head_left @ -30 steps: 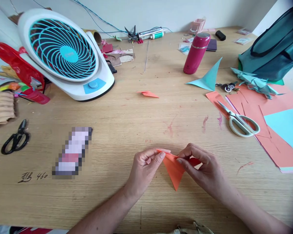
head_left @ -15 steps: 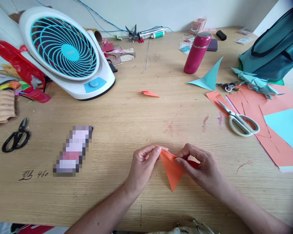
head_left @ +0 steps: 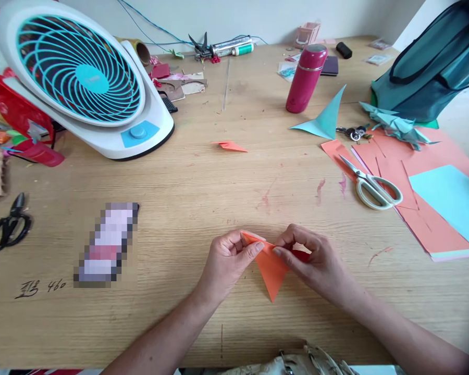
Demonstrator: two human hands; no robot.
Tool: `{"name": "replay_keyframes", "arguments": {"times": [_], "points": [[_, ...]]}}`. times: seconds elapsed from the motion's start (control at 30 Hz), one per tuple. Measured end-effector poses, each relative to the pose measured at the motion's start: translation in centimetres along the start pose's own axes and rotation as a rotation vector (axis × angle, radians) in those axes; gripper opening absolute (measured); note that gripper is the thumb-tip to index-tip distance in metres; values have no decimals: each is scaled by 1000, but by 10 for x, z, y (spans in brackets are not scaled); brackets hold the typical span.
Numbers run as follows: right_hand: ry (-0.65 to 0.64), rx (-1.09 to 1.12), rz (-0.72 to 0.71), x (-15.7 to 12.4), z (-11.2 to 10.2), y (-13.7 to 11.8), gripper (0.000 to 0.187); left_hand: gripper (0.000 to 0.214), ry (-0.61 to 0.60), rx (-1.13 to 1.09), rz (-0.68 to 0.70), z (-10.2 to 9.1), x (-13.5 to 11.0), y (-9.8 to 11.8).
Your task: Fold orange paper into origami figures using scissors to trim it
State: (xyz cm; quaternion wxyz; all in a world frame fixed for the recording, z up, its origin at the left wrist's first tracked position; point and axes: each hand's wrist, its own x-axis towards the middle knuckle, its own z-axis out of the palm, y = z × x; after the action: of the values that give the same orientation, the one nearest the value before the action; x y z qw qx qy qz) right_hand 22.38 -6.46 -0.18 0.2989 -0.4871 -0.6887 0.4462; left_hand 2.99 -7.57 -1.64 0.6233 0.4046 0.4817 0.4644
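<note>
Between my two hands is a folded piece of orange paper (head_left: 272,273), its pointed flap hanging down toward me just over the table. My left hand (head_left: 230,260) pinches the upper left part, thumb on top and fingers behind; a paper tip shows above the thumb. With thumb and forefinger my right hand (head_left: 310,255) grips the upper right edge, hiding part of the fold there. A small folded orange paper piece (head_left: 232,146) lies farther off on the table. Beyond it to the right stands a folded teal paper piece (head_left: 324,117).
White-handled scissors (head_left: 377,190) rest by orange sheets (head_left: 437,224) at right, near a teal origami figure (head_left: 398,125). A pink flask (head_left: 307,78) and green bag (head_left: 426,73) stand behind. On the left are a fan (head_left: 89,83), a blurred phone (head_left: 107,242) and black shears (head_left: 10,224).
My left thumb has slid right along the paper's upper edge, so the left tip now shows. The whole view has shifted, with things on the table appearing farther left.
</note>
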Motion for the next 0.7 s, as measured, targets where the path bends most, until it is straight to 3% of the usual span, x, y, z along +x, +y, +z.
{"name": "replay_keyframes", "arguments": {"times": [0.37, 0.7], "points": [[19, 94, 24, -2, 0, 7, 2, 21, 127, -35, 1, -2, 2, 2], [1, 281, 150, 4, -1, 8, 25, 15, 158, -60, 59, -5, 1, 3]]}}
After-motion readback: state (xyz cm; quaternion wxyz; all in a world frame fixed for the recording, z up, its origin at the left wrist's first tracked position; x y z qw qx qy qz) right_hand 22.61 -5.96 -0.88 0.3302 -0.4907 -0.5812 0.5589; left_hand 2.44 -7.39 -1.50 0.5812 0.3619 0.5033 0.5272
